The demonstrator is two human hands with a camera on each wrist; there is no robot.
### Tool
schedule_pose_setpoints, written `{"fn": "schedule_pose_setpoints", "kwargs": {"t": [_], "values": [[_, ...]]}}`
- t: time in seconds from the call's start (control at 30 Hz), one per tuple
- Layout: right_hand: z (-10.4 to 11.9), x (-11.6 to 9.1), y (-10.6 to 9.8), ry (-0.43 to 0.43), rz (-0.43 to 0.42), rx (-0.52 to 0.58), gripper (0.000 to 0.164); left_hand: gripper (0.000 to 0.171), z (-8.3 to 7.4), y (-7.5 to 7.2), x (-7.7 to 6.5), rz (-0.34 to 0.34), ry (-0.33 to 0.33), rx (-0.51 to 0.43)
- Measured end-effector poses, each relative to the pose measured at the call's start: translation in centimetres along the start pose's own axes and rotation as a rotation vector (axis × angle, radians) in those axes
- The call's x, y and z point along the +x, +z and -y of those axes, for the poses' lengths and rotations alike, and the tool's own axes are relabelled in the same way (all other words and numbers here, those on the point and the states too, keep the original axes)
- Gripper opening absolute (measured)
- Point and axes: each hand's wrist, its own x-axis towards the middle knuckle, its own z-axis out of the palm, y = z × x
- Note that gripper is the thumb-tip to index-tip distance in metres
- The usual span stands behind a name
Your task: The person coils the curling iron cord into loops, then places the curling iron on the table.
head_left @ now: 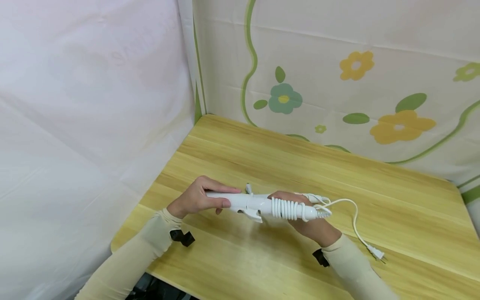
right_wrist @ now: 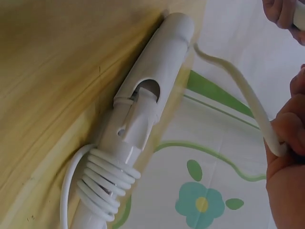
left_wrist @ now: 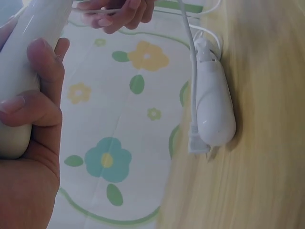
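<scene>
My left hand [head_left: 193,198] grips the white barrel of a curling iron [head_left: 258,204], thumb along its top. Cord coils [head_left: 286,209] and a small lever [head_left: 254,215] show in line with this barrel. Behind that handle, partly hidden by it, is my right hand [head_left: 315,231]. In the right wrist view its curled fingers hold a white power cord [right_wrist: 243,88]. A second white curling iron [left_wrist: 214,100] lies on the table in the left wrist view, its rounded end showing. In the right wrist view, a lever [right_wrist: 143,119] and wound cord [right_wrist: 107,186] show on an iron close over the table.
A two-pin plug [head_left: 376,252] hangs from a loose cord right of my right hand. The wood-grain table [head_left: 225,250] meets a flower-printed curtain [head_left: 318,83] at the back and a plain white sheet [head_left: 93,125] at left. Black bands circle both sleeved wrists.
</scene>
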Motion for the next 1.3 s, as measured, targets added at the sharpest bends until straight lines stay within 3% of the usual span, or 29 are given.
{"fn": "schedule_pose_setpoints", "kwargs": {"t": [0.13, 0.23, 0.33, 0.5, 0.63, 0.8, 0.9, 1.1, 1.3], "values": [[0.3, -0.2, 0.5, 0.063, -0.042, -0.089, 0.033, 0.033, 0.0, 0.4, 0.1, -0.091, -0.029, -0.039], [0.5, -0.1, 0.8, 0.120, -0.045, -0.178, 0.022, 0.035, -0.2, 0.7, 0.3, -0.204, -0.069, -0.033], [0.7, 0.2, 1.0, 0.167, -0.036, -0.183, 0.014, 0.035, -0.6, 0.9, 0.7, -0.327, -0.113, -0.004], [0.8, 0.2, 1.4, 0.172, -0.063, -0.183, 0.015, 0.033, -0.7, 0.9, 1.1, -0.480, -0.135, 0.043], [0.8, 0.2, 1.0, 0.103, -0.084, -0.273, 0.011, 0.033, -0.4, 0.8, 1.1, -0.526, -0.105, 0.182], [1.0, 0.8, -0.8, -0.026, -0.138, -0.377, 0.028, 0.035, 0.1, 0.9, 1.0, -0.519, -0.003, 0.432], [1.0, 1.3, -1.9, -0.074, -0.171, -0.398, 0.039, 0.038, 0.2, 0.9, 1.1, -0.477, 0.082, 0.555], [0.8, 1.2, -3.1, -0.117, -0.168, -0.436, 0.039, 0.039, 0.2, 0.9, 1.3, -0.290, 0.152, 0.747], [0.6, 0.7, -3.6, -0.122, -0.103, -0.460, 0.041, 0.039, -0.1, 0.9, 1.2, -0.128, 0.186, 0.839]]}}
